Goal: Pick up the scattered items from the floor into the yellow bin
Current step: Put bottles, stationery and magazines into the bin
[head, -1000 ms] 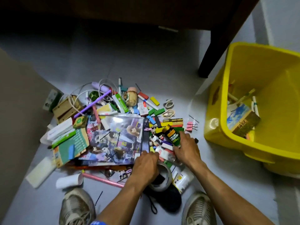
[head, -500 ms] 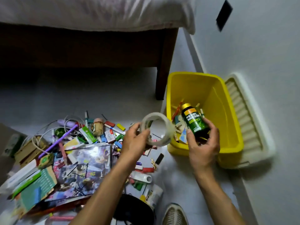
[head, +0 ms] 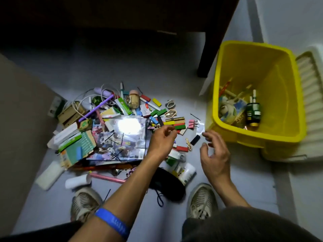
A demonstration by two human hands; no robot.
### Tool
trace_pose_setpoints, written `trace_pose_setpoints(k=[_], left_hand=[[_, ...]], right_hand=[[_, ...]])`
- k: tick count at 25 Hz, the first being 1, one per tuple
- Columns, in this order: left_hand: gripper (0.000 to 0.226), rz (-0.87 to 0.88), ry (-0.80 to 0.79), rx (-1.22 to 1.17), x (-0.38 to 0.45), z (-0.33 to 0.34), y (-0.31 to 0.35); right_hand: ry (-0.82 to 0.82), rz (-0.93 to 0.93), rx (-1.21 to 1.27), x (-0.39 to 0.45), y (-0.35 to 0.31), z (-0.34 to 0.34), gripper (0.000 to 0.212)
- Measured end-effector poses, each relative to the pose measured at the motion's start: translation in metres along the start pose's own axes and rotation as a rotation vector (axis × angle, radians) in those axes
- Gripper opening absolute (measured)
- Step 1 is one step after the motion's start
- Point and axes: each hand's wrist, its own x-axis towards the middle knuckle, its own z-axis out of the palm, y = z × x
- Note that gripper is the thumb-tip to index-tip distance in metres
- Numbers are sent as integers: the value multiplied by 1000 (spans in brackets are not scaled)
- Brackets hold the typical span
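Grey floor (head: pixel 157 70): a pile of scattered items (head: pixel 122 123) is spread at centre-left, a glossy magazine (head: pixel 122 137) laid flat in it.
Left hand (head: pixel 161 142): held over the pile's right edge, fingers loosely curled, nothing gripped.
Right hand (head: pixel 215 151): fingers spread, empty, just beside the bin.
Yellow bin (head: pixel 283 95): open-topped; a green bottle (head: pixel 253 112) lies inside, long axis running near-to-far, among tape and pens.

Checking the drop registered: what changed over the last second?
The green bottle and tape roll, lifted from the pile and carried over, now lie in the yellow bin. Both hands are empty and back over the pile: left hand, right hand. The magazine and the rest of the clutter stayed put.
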Motion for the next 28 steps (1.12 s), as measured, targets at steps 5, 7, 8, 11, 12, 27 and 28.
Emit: trace_pose_setpoints(k=[5,7,8,11,12,27,28], left_hand=[[63,252,-398,933,-21,-16,-117],[59,393,-414,1176,-23,-15,-139],[52,411,-377,1222,-22,-15,-147],[31,375,-288,1144,-16,-17,-151],[22,365,-268,1035,-13,-20,-146],[23,152,-230,-155,6,69,149],[26,128,-217,-127,5,67,139]], right_hand=[[-905,-57,-383,-49,31,42,67],[-1067,-110,-550,-62,49,50,70],[-1054,-127,-582,-66,55,51,67],[-916,-106,-572,-66,62,53,46],[-846,-38,-487,-63,59,52,43],[242,341,134,108,-14,-88,55],[167,312,78,106,-14,-84,52]])
